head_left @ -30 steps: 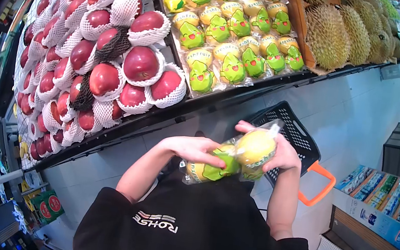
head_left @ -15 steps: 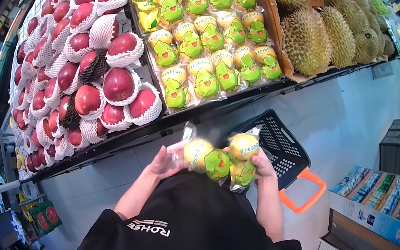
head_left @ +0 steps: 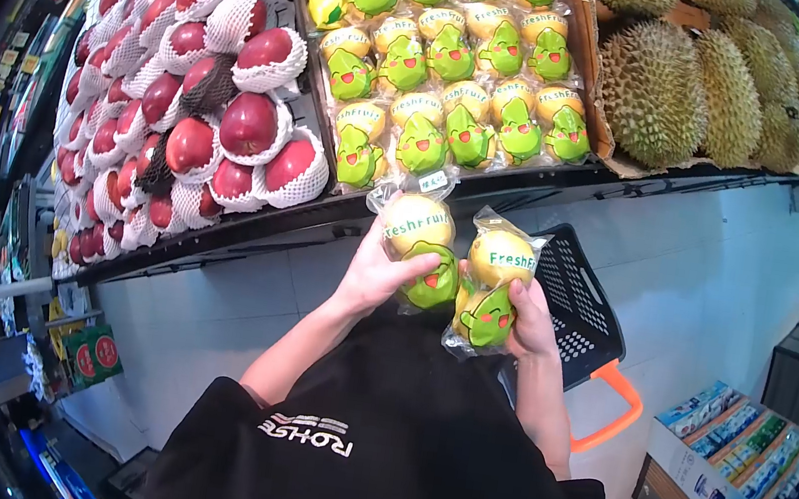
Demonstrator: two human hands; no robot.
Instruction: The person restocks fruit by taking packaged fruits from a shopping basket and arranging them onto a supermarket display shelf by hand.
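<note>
My left hand (head_left: pixel 380 265) is wrapped round a clear bag of yellow fruit (head_left: pixel 419 227) with a green cartoon label, its thumb across the front. A second bag of yellow fruit (head_left: pixel 501 260), marked with printed letters, is gripped by my right hand (head_left: pixel 534 320), thumb on its face. Both bags are upright side by side above my black shirt (head_left: pixel 396 431). Just beyond them, rows of similar bagged fruit (head_left: pixel 468 122) lie on the stand. Fingers behind the bags are mostly hidden.
Red fruit in white foam nets (head_left: pixel 248 125) fills the stand's left side; durians (head_left: pixel 650 91) lie at the right. A black basket (head_left: pixel 575 298) with an orange handle (head_left: pixel 622 412) is beyond my right hand. A box display (head_left: pixel 734 465) stands at the lower right.
My left hand has turned its bag upright and closed round it, with the thumb in front. Both bags have moved slightly up in view, closer to the stand.
</note>
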